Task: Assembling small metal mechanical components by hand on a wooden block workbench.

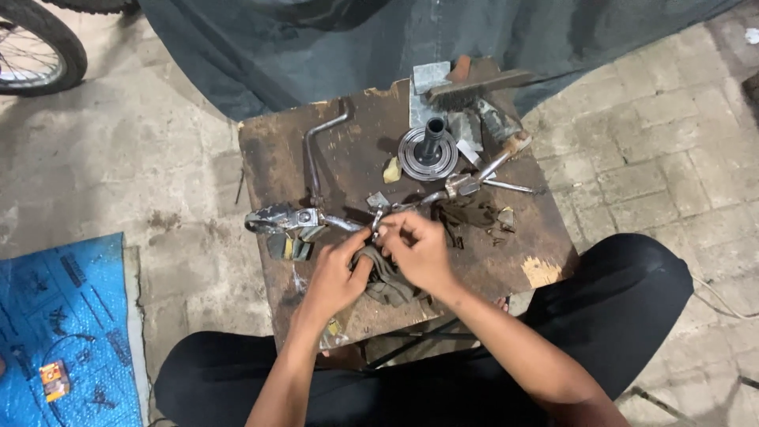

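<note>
While both the left hand (336, 273) and the right hand (419, 249) pinch a small metal part (378, 225) above the dirty rag (385, 277) on the wooden stool (545, 269), it could slip from greasy fingers and roll off the edge.

Bare forearms, no sleeves, black trousers (624, 316)

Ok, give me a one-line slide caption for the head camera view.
Seated person's left hand and right hand work a small metal part over a rag on a worn wooden stool.
</note>
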